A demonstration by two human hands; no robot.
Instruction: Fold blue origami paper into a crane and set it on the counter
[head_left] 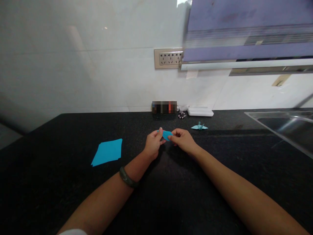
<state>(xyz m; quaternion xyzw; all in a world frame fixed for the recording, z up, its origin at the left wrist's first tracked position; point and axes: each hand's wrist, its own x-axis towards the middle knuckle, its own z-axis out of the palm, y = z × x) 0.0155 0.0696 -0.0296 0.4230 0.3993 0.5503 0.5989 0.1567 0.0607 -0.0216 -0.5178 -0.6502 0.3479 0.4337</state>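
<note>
A small piece of folded blue paper (167,135) is held between my two hands, over the middle of the black countertop. My left hand (153,143), with a dark bangle on its wrist, pinches the paper's left side, thumb upright. On the right side, the thumb and fingers of my right hand (183,139) close on the paper's edge. Part of the paper is hidden behind the fingers. To the left lies a stack of flat blue paper sheets (107,152), slightly fanned. A light blue folded paper crane (200,126) stands beyond my right hand.
The black countertop (146,202) meets a pale tiled wall. Against it are a blurred-out box (164,107), a small beaded item (182,114) and a white case (200,112). A metal sink (288,125) is at right. Above hang a socket panel (170,58) and a purple cabinet (220,16).
</note>
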